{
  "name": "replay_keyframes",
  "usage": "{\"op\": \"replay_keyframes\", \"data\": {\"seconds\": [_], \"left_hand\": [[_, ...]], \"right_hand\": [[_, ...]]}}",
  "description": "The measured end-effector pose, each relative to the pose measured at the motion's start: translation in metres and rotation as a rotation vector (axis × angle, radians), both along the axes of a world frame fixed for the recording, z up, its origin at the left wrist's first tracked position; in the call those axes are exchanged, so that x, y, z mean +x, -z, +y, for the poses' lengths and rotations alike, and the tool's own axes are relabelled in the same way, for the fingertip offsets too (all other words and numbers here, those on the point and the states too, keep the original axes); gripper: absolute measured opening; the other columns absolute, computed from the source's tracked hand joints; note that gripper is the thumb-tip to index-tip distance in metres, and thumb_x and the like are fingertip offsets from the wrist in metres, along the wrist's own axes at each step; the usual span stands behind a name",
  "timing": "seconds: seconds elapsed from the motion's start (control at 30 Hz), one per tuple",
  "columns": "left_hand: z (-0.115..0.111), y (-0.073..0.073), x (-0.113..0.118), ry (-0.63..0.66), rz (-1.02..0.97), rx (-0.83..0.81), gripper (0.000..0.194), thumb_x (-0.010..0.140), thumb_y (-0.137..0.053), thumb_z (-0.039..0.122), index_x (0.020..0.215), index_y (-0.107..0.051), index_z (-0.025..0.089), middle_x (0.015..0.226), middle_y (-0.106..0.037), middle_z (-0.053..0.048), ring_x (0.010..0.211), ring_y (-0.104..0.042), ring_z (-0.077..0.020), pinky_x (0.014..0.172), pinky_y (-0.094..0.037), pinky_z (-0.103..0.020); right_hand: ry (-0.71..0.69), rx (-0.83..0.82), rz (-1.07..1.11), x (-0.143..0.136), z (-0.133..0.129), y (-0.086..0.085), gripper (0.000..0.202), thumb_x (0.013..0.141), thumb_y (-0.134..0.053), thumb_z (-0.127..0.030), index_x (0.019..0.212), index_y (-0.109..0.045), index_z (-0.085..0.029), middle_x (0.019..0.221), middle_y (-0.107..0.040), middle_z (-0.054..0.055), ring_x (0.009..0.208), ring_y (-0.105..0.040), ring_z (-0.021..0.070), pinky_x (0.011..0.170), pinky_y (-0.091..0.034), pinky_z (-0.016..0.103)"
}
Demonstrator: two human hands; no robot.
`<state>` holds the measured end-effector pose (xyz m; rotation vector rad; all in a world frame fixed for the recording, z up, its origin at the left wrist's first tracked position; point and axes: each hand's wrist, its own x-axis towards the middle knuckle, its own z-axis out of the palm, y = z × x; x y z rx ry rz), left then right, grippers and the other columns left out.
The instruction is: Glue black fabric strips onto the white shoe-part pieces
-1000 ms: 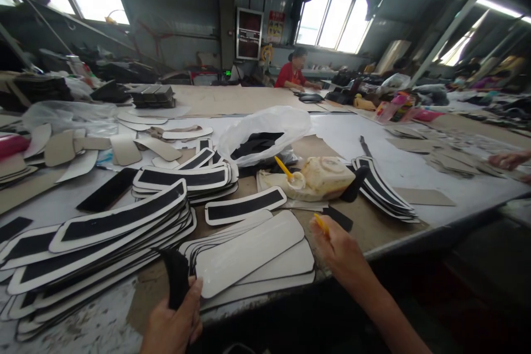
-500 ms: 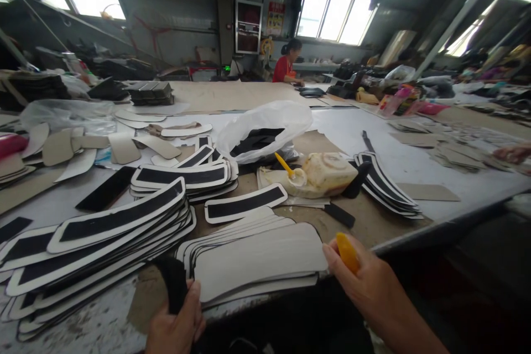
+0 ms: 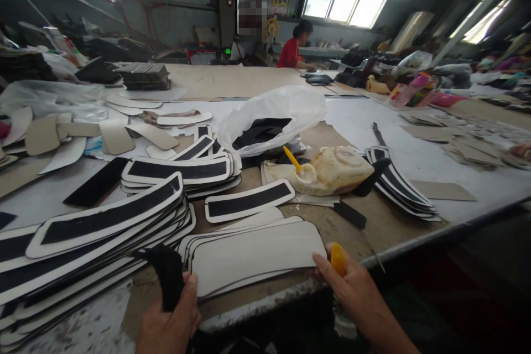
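Observation:
My left hand [image 3: 171,315] is closed on a curved black strip [image 3: 166,274], its thumb at the left end of a stack of pale panels. The top pale panel [image 3: 257,257] has a dark edge and lies face up on the fanned stack. My right hand [image 3: 352,287] is closed around a yellow-handled tool [image 3: 338,259], with thumb and finger at the panel's right end. Most of that tool is hidden in the hand. Behind the stack lies one white-bordered black panel [image 3: 249,201]. A stained plastic container [image 3: 342,168] holds a white paste and a yellow stick [image 3: 292,159].
Stacked white-bordered black panels [image 3: 112,215] spread over the left. Another fanned pile [image 3: 400,182] lies right of the container. A clear plastic bag [image 3: 307,108] with black pieces stands behind. The table edge [image 3: 402,246] runs along the right. A person in red [image 3: 289,53] sits far back.
My right hand has moved slightly left and down, its thumb now over the top panel's right end. The top panel is shifted a little, and the view has tilted down somewhat.

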<state>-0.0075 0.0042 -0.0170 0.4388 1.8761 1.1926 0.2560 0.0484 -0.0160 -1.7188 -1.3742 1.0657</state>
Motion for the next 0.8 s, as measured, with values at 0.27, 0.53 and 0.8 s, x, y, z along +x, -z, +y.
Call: {"op": "replay_keyframes", "data": {"seconds": [0.27, 0.53, 0.8], "left_hand": [[0.020, -0.008, -0.011, 0.071, -0.043, 0.053, 0.051, 0.058, -0.070, 0.055, 0.080, -0.051, 0.014, 0.035, -0.036, 0.009, 0.032, -0.033, -0.0078, 0.035, -0.025, -0.018], [0.005, -0.044, -0.008, -0.092, -0.062, 0.076, 0.052, 0.056, -0.074, 0.050, 0.094, -0.054, 0.019, 0.042, -0.036, 0.010, 0.038, -0.032, -0.0060, 0.037, -0.026, -0.016], [-0.026, -0.048, 0.017, 0.327, -0.727, 0.139, 0.031, 0.075, -0.057, 0.046, 0.067, -0.057, 0.016, 0.043, -0.031, 0.006, 0.036, -0.022, -0.0037, 0.039, -0.014, -0.020]], "right_hand": [[-0.171, -0.059, -0.108, -0.003, 0.046, -0.007, 0.034, 0.080, -0.048, -0.053, 0.072, -0.054, -0.020, 0.054, -0.062, -0.001, 0.051, -0.061, 0.0185, 0.055, -0.048, 0.029], [-0.107, 0.148, -0.496, 0.020, 0.029, -0.032, 0.040, 0.078, -0.043, -0.060, 0.077, -0.059, -0.024, 0.048, -0.056, 0.000, 0.045, -0.054, 0.0189, 0.046, -0.040, 0.028], [-0.538, 0.159, 0.039, -0.058, -0.009, -0.056, 0.029, 0.082, -0.051, -0.043, 0.065, -0.055, -0.020, 0.056, -0.052, -0.002, 0.051, -0.047, 0.0121, 0.048, -0.039, 0.021]]}}
